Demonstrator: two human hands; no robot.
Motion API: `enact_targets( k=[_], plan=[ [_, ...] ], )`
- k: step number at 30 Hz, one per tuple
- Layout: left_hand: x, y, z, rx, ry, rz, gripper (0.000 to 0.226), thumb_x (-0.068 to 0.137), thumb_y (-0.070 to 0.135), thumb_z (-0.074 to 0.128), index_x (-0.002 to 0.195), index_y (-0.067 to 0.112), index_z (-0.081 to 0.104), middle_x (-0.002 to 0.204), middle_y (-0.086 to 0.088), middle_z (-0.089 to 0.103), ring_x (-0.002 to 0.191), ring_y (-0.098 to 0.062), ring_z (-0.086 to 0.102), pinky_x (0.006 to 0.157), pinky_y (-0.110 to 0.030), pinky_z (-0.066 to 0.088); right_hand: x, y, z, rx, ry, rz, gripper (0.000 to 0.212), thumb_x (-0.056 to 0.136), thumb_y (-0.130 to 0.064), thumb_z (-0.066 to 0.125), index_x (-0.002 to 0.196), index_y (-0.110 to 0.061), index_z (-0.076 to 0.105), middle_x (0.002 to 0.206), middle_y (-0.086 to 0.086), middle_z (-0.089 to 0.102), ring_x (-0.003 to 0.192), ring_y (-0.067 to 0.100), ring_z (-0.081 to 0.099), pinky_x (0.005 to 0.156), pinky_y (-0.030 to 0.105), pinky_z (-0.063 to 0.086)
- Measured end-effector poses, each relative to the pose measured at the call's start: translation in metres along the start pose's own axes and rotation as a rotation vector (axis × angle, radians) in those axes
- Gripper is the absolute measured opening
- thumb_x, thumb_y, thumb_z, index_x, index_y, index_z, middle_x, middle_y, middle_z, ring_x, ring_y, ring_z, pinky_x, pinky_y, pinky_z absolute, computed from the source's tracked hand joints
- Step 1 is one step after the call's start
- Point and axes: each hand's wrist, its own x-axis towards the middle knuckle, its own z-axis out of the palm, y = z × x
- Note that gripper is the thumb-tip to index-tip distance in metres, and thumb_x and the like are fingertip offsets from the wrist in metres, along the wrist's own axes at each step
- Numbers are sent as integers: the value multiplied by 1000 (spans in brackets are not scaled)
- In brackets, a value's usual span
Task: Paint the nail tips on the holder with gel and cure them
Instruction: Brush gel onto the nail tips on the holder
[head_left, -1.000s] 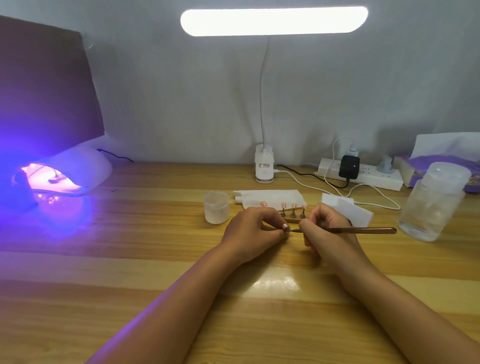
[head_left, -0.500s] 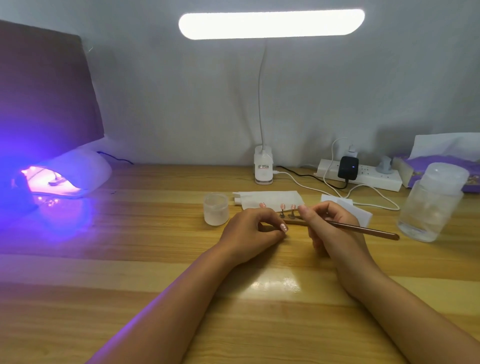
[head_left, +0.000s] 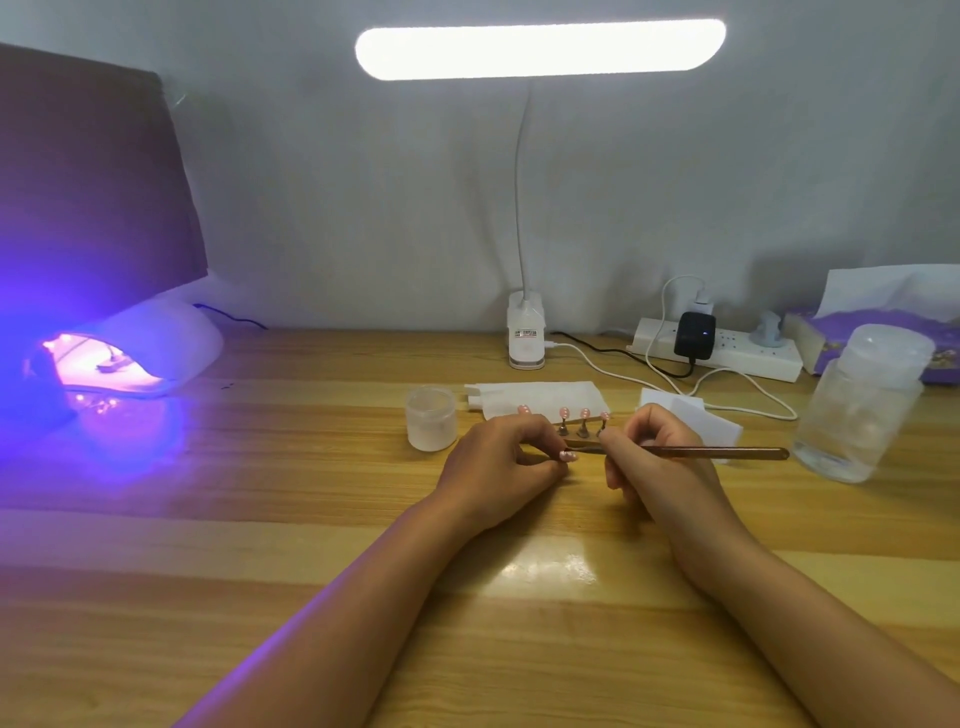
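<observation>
Both hands rest on the wooden table (head_left: 260, 597), close together with a small gap between them. Left hand (head_left: 498, 462) is curled, thumb and forefinger pinching a pink nail tip (head_left: 569, 456); whatever stem it sits on is hidden inside the fingers. Right hand (head_left: 660, 462) has its fingers bent round a thin brown brush (head_left: 727, 453), gripped near the front, with the handle lying nearly level and running out to the right. The brush's front end reaches across the gap to the pinched tip; whether it touches is too small to tell.

Just behind the knuckles stands the holder (head_left: 582, 430), with more pink tips (head_left: 585, 413) upright in a row on it, one partly behind the left hand. Behind the holder lies a white pad (head_left: 540, 395), and a second pad (head_left: 691, 415) lies behind the right hand. A frosted jar (head_left: 430, 418) stands just left of the left hand. Well to the right is a clear bottle (head_left: 862, 405), with a purple tissue box (head_left: 883, 327) beyond it. A power strip (head_left: 737, 356) and the lit desk lamp (head_left: 540, 49) are at the back. Far left, the curing lamp (head_left: 156, 343) glows violet.
</observation>
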Motion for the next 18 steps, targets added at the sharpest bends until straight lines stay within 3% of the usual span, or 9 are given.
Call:
enact_targets(
  k=[5, 11, 15, 18],
  plan=[
    [1, 0, 0, 2, -4, 7, 25, 85, 26, 75, 77, 46, 61, 94, 20, 69, 59, 12, 52, 63, -24, 39, 1, 2, 0, -22, -34, -8, 11, 92, -22, 62, 88, -14, 55, 53, -5, 59, 45, -2, 48, 51, 23, 36],
    [2, -1, 0, -1, 1, 1, 27, 84, 25, 76, 77, 47, 61, 98, 18, 72, 64, 4, 55, 72, -30, 51, 2, 3, 1, -39, -46, -14, 10, 92, -18, 62, 89, -12, 55, 52, -3, 61, 45, -3, 51, 51, 22, 39],
    [1, 0, 1, -14, 3, -5, 27, 84, 24, 76, 76, 46, 62, 97, 18, 72, 64, 3, 55, 75, -34, 53, 3, 5, 2, -57, -22, -31, 9, 90, -14, 63, 88, -11, 54, 49, -7, 58, 46, -2, 51, 45, 13, 41],
    [1, 0, 0, -15, -5, -10, 25, 84, 23, 76, 77, 43, 63, 97, 18, 72, 63, 3, 54, 75, -34, 52, 3, 5, 2, -67, -9, -33, 9, 88, -13, 63, 87, -12, 54, 48, -8, 57, 45, -3, 49, 45, 17, 40]
  ],
)
